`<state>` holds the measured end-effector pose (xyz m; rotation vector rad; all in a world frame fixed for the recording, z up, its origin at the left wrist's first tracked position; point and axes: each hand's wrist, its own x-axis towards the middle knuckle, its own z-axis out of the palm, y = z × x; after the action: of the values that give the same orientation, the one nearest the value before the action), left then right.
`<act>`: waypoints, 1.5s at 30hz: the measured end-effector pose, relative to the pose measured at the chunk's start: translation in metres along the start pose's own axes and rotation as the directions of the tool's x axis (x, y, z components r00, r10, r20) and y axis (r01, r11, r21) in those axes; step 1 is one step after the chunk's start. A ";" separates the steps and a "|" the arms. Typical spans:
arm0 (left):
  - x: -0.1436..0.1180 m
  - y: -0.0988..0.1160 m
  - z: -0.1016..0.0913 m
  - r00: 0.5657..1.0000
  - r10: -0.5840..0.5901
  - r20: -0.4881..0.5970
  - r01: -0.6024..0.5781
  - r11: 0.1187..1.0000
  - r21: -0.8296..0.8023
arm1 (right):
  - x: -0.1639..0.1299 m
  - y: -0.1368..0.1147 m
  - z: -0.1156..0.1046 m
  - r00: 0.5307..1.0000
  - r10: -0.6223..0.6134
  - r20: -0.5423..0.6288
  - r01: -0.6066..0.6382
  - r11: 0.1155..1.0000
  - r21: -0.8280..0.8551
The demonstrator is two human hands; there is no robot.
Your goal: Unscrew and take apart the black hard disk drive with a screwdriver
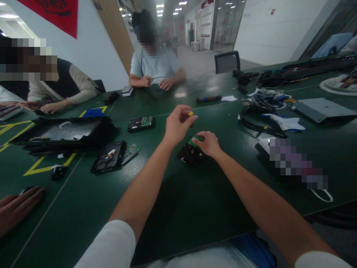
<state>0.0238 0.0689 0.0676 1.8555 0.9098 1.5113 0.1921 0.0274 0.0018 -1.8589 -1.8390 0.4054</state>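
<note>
My left hand (pixel 178 124) is closed in a pinch around a small screwdriver (pixel 190 114) with a yellow cap; the fingers hide most of its body. It is held above a black hard drive (pixel 189 155) with a green circuit board, lying on the table in front of me. My right hand (pixel 209 144) bends over the drive's far right side, thumb and fingers closed on its edge by the green board. Where the screwdriver's tip ends is too blurred to tell.
The green table (pixel 167 208) also bears another hard drive (pixel 141 123), an opened drive casing (pixel 108 156), a loose circuit board (pixel 131 153) and a black tray (pixel 64 130) on the left. Cables (pixel 267 98) and a grey metal box (pixel 326 108) lie right. Co-workers (pixel 154 67) sit opposite.
</note>
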 end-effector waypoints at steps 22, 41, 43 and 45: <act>0.002 0.003 -0.002 0.982 -0.113 0.154 0.135 0.980 -0.148 | 0.003 0.002 0.003 1.000 -0.019 0.000 0.019 1.000 -0.017; 0.001 0.009 0.001 0.970 -0.204 0.132 0.226 0.959 -0.174 | 0.002 0.001 0.002 1.000 -0.020 -0.006 0.020 1.000 -0.018; 0.002 0.012 0.002 0.947 -0.285 0.147 0.315 0.912 -0.262 | 0.002 0.001 0.002 1.000 -0.025 -0.012 0.025 1.000 -0.011; 0.002 0.014 0.003 0.923 -0.344 0.171 0.383 0.855 -0.350 | 0.001 0.001 0.001 0.999 -0.030 -0.018 0.030 1.000 -0.008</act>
<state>0.0295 0.0624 0.0793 1.3765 0.7996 1.2390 0.1925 0.0283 0.0003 -1.8326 -1.8567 0.3705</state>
